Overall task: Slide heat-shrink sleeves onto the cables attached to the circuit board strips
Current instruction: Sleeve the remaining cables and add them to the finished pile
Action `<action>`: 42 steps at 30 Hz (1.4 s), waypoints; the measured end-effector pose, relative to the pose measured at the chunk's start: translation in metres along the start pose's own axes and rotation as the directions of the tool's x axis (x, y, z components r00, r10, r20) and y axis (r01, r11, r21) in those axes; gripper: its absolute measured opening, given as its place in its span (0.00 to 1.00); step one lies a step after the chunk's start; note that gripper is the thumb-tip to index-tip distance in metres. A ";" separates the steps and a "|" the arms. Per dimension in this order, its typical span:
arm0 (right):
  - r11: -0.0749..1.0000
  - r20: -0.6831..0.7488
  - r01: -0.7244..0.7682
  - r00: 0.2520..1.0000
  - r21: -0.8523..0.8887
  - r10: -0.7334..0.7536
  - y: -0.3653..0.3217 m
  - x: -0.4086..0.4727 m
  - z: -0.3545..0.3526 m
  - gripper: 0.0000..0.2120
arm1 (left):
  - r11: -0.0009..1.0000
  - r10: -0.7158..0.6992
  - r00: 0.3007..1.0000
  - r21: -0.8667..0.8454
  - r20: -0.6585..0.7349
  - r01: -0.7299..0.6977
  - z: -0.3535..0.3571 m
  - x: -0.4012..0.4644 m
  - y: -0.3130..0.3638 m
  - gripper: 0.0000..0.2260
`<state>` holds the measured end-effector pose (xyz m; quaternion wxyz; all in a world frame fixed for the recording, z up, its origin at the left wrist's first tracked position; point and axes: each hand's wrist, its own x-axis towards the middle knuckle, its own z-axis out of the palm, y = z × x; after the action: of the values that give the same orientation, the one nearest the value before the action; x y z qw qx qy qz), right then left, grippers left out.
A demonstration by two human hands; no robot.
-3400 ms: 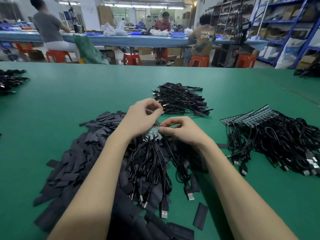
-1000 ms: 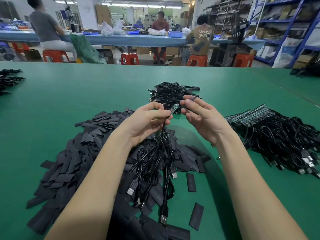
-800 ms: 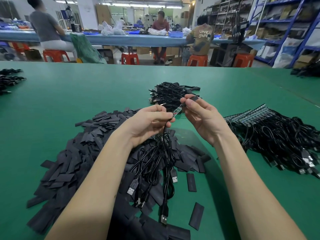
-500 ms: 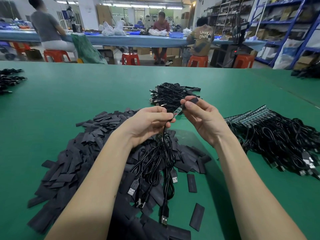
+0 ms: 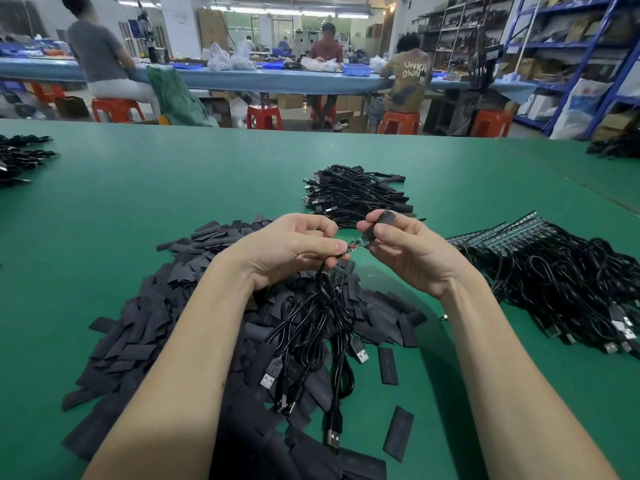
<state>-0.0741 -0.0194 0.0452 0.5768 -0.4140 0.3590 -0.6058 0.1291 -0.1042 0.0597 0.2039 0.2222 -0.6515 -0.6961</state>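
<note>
Black sleeve [image 5: 375,226] over green board [image 5: 358,242]

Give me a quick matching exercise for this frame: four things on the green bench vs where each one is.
Things
1. heat-shrink sleeve
2. small circuit board
3. pile of loose sleeves
4. board strips with cables

Places
A. heaped on the table under the left forearm
B. between the two hands, its far end entering the sleeve
C. pinched in the right hand
D. lying on the table to the right of the right hand

Pairs: 1-C, 2-B, 3-A, 4-D
</note>
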 end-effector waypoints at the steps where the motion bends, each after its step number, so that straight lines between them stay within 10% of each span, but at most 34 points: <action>1: 1.000 0.000 0.009 1.000 -0.027 -0.009 -0.001 0.000 0.000 0.12 | 1.000 0.001 1.000 -0.002 -0.010 -0.001 0.000 0.000 0.000 0.12; 11: 0.988 0.001 0.145 0.989 -0.046 -0.145 0.005 0.010 0.013 0.08 | 0.987 0.069 0.996 -0.139 -0.056 -0.076 0.006 0.004 -0.002 0.08; 27: 0.993 -0.285 0.116 0.953 0.035 -0.102 0.008 0.017 0.005 0.07 | 0.745 0.520 0.807 0.611 -0.279 -0.268 0.018 0.016 -0.011 0.03; 42: 0.953 -0.270 0.287 0.914 -0.093 -0.301 0.012 0.014 0.015 0.18 | 0.883 0.429 0.823 0.367 -0.372 -0.294 0.019 0.020 -0.017 0.04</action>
<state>-0.0552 -0.0340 0.0421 0.4114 -0.3877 0.3863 -0.7288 0.1018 -0.0993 0.0431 0.4411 0.2733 -0.7139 -0.4703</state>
